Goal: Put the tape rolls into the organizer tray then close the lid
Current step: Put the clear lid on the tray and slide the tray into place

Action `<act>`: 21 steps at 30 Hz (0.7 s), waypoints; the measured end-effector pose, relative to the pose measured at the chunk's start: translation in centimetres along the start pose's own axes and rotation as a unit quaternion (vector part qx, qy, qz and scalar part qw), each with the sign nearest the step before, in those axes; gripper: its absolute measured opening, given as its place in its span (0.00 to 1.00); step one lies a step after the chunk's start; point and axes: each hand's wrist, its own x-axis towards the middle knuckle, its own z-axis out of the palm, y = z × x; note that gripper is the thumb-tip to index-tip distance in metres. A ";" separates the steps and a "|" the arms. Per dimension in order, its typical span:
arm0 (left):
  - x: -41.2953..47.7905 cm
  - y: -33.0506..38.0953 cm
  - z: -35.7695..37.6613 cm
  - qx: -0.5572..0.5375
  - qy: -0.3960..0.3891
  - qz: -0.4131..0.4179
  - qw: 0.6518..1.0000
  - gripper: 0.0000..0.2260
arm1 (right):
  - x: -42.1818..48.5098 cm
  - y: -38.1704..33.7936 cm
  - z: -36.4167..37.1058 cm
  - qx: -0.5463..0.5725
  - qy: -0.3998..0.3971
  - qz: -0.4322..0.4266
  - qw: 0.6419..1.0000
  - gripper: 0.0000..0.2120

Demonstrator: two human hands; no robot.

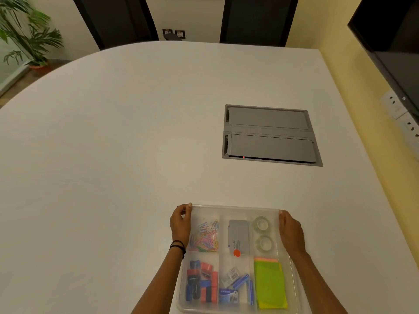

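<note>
Both clear tape rolls (262,232) sit in the organizer tray's (292,268) far-right compartment; left hand (180,225) and right hand (291,230) pinch the transparent lid's (235,207) far corners (seemingly seating it). Next: press 4 edges down evenly.

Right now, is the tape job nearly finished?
Nearly. Both tape rolls sit in the tray's far right compartment. The clear lid lies over it, with the left hand and right hand gripping its sides. Left: letting go; whether it's snapped shut is unclear.
</note>
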 end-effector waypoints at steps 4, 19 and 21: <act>0.2 -0.1 0.1 0.000 0.001 -0.001 1.000 0.10 | 1.1 -0.1 0.3 0.134 0.008 0.050 0.990 0.15; 0.9 0.9 0.7 0.039 -0.020 0.028 0.999 0.10 | 0.8 0.3 0.2 0.221 0.022 0.067 0.973 0.12; 0.8 1.0 0.6 0.038 -0.018 0.031 0.999 0.11 | 0.9 0.2 0.2 0.233 0.007 0.074 0.970 0.13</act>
